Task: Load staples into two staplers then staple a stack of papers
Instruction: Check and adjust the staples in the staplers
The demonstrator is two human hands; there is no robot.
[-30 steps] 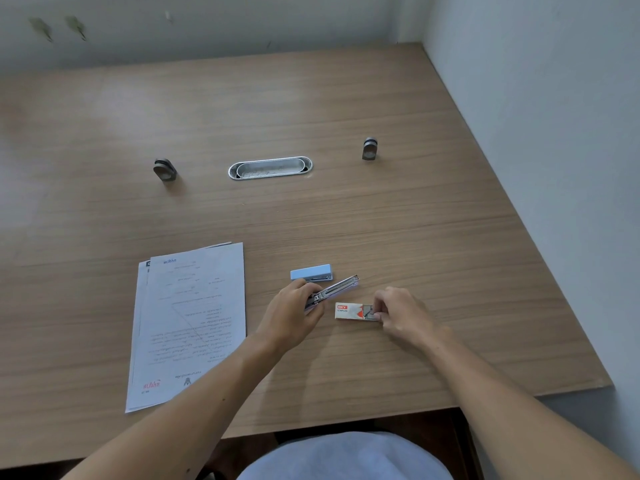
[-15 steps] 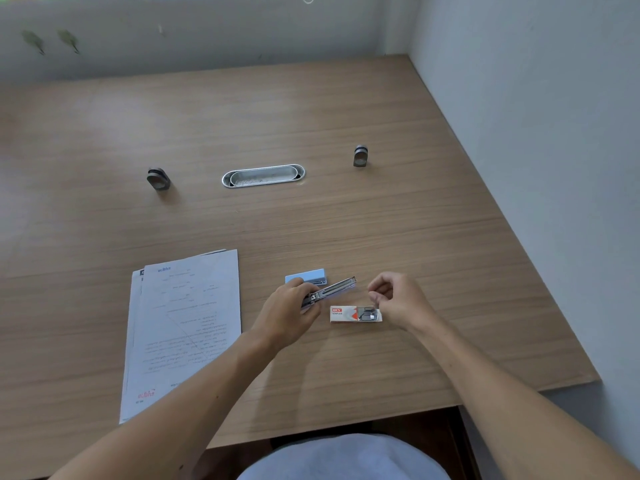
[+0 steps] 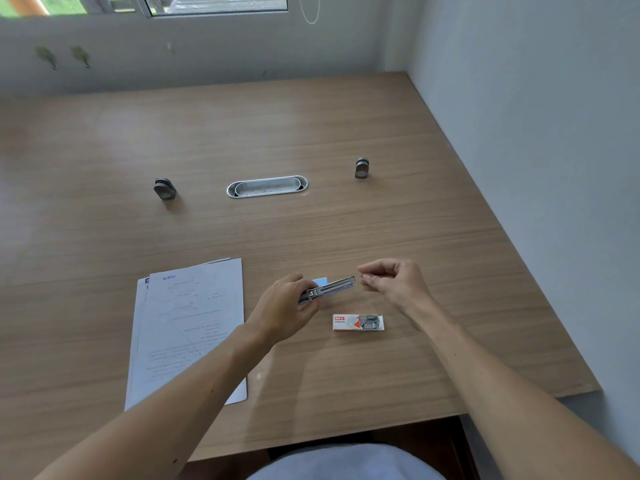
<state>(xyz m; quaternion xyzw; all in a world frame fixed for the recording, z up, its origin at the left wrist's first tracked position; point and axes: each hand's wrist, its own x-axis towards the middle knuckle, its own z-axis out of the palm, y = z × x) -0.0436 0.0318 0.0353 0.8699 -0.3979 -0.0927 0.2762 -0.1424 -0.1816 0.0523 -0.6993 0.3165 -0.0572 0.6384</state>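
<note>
My left hand [image 3: 284,311] grips a stapler [image 3: 334,286] that is swung open, with its metal staple channel facing up and pointing right. Behind it, partly hidden, lies a light blue stapler [image 3: 320,281]. My right hand [image 3: 394,282] hovers just right of the channel's tip, thumb and forefinger pinched on a small strip of staples that barely shows. The white and red staple box [image 3: 346,322] lies open on the table below my right hand, with grey staples showing inside. A stack of printed papers [image 3: 190,323] lies to the left.
An oval metal cable grommet [image 3: 266,187] sits mid-table between two small metal clamps [image 3: 165,189] [image 3: 361,168]. A wall runs along the table's right edge [image 3: 502,237]. The table's front edge is close to my body.
My right hand left the staple box and rose up and left to the tip of the open stapler, fingers pinched. My left hand keeps hold of the stapler.
</note>
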